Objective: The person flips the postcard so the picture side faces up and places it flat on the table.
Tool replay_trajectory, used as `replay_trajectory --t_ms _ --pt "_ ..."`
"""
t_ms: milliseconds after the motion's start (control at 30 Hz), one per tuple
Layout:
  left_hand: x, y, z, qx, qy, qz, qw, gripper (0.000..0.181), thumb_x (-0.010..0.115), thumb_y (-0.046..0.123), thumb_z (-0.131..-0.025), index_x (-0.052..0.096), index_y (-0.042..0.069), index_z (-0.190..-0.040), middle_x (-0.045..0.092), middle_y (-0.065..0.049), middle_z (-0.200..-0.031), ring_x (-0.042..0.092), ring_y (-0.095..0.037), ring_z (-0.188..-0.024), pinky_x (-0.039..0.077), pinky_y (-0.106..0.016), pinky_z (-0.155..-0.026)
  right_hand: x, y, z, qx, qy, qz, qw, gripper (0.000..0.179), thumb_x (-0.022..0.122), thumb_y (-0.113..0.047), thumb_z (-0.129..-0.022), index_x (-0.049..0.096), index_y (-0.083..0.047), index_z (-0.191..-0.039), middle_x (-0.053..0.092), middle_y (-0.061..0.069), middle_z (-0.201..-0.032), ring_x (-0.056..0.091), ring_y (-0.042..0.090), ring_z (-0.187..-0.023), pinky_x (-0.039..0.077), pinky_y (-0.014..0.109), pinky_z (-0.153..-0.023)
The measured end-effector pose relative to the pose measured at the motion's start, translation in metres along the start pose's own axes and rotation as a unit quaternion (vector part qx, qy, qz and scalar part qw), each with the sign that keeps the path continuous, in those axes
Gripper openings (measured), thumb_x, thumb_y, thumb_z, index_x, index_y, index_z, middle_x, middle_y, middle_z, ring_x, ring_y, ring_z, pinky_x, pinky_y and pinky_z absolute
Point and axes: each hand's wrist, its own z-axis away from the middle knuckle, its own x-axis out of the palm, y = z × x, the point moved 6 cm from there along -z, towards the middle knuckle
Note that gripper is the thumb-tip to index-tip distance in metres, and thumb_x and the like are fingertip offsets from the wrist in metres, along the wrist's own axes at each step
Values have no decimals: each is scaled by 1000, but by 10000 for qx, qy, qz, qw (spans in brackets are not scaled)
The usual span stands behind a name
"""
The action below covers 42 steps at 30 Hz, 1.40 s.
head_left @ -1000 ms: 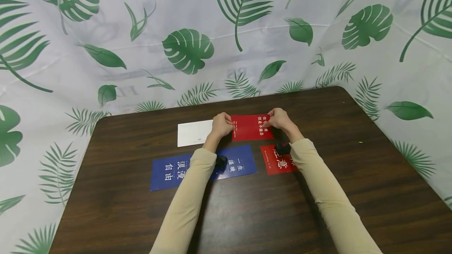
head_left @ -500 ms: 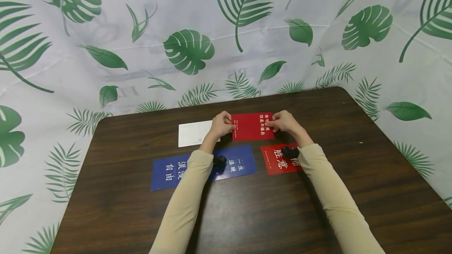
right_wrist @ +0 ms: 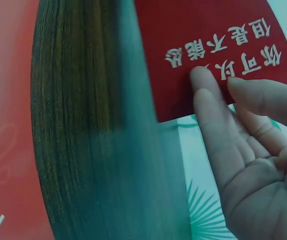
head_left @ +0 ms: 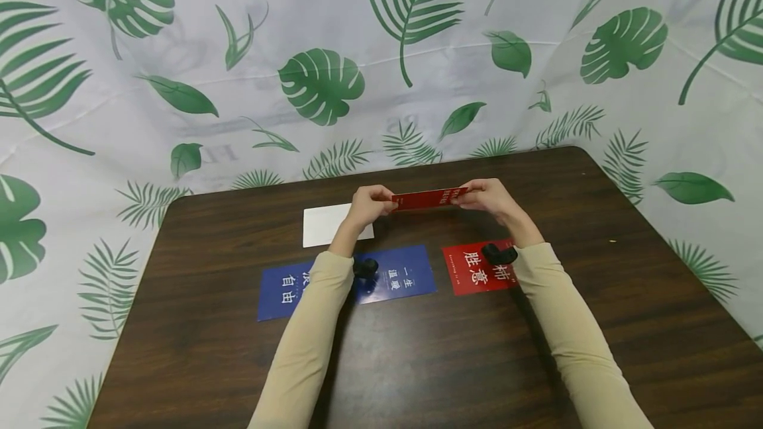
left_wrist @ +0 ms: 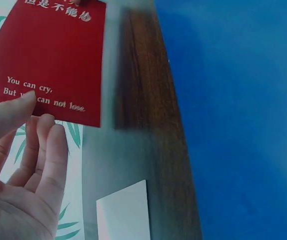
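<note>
A red card with white print is held up between both hands, tilted so that it looks narrow in the head view. My left hand pinches its left end, thumb over the English line "You can cry" in the left wrist view. At the other end, my right hand pinches the card beside its Chinese characters; thumb and fingertips overlap the card's edge in the right wrist view. A white card lies on the table, partly behind the left hand.
Blue printed cardstock lies across the table under the left forearm, its middle hidden by the sleeve. Another red card lies near the right wrist. The dark wooden table backs onto a leaf-patterned curtain.
The red card, flat-looking before with its face showing, has been lifted and tipped so its face appears much narrower. Both hands have turned with it; the right has shifted slightly right.
</note>
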Motion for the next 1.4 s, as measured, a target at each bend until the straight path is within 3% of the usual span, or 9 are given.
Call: replay_trajectory --t_ms 100,300,500,733,867,967,1167,1400 --pt "-1 0 -1 -7 52 142 9999 6 69 -2 -80 69 -3 -86 69 -12 -83 64 -15 -70 54 -28 -67 -1 0 0 -187 -56 -71 9998 19 51 4 -92 59 13 -107 68 4 -90 67 12 -84 47 43 -87" --pt "-1 -1 1 -35 -53 264 9996 10 67 -2 -82 70 -6 -92 70 -13 -85 65 -16 -71 54 -28 -68 -4 5 0 -332 -81 -210 9992 25 45 0 -96 69 3 -102 68 9 -105 66 11 -90 45 43 -90" --pt "1 -3 2 -83 -115 433 9990 15 63 -5 -85 68 -10 -98 69 -17 -89 65 -12 -70 54 -29 -71 -6 10 -1 -451 -34 -268 9986 24 46 1 -95 63 14 -106 68 0 -101 63 10 -93 48 40 -88" --pt "5 -7 2 -216 -220 692 9971 20 58 -2 -86 67 -12 -100 67 -23 -97 65 -12 -70 54 -30 -74 -6 18 -2 -555 -233 -156 9981 24 60 -9 -91 66 8 -107 67 0 -109 61 11 -101 50 25 -84" --pt "6 -9 3 -220 -315 600 9975 21 62 0 -86 66 -12 -103 65 -23 -104 66 -17 -78 54 -30 -76 -5 23 -3 -660 -337 110 9972 28 67 -10 -87 65 6 -109 64 2 -116 53 17 -117 48 21 -85" --pt "7 -11 3 -232 -396 433 9980 22 65 -1 -85 66 -11 -104 64 -23 -105 67 -22 -84 53 -31 -78 -5 23 -3 -763 -293 289 9962 32 68 -6 -84 62 9 -112 63 8 -119 51 19 -120 48 20 -84" --pt "10 -15 4 -244 -534 241 9980 27 67 -3 -82 65 -10 -108 65 -20 -96 64 -19 -80 53 -31 -78 -1 26 -5 -623 -302 664 9954 39 69 -2 -82 58 11 -118 56 21 -125 57 11 -104 48 17 -79" --pt "12 -20 3 -387 -537 168 9977 31 70 -6 -78 65 -9 -109 60 -4 -80 58 -10 -70 54 -29 -74 2 34 -7 -375 -528 948 9934 45 71 -2 -80 57 7 -122 51 23 -130 54 22 -104 48 18 -75"
